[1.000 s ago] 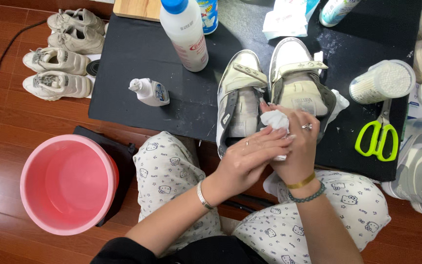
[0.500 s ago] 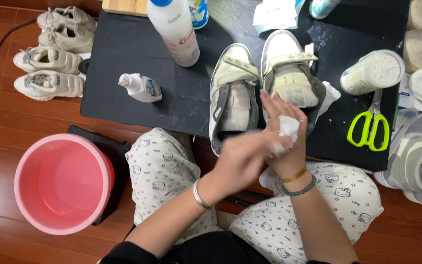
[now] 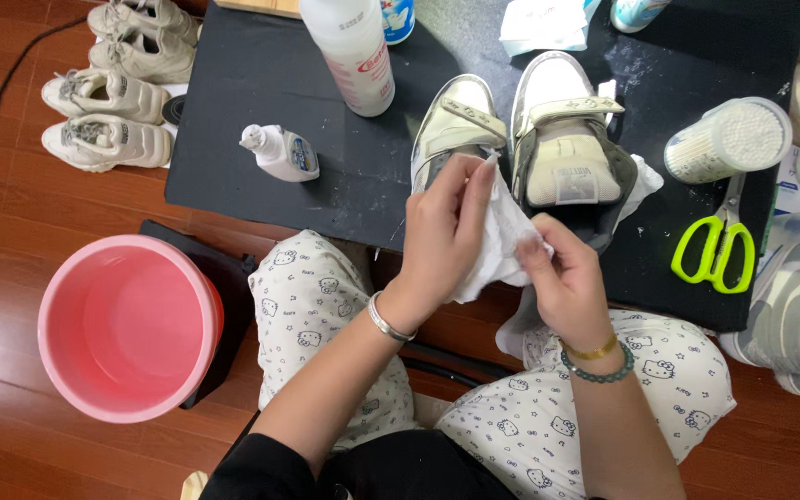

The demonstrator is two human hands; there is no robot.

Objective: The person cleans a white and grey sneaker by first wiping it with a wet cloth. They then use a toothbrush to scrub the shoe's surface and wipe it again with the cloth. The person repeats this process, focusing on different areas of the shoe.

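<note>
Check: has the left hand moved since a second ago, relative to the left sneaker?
Yes. The left hand has lifted off the left sneaker toward the person, now holding the white cloth with the right hand.
</note>
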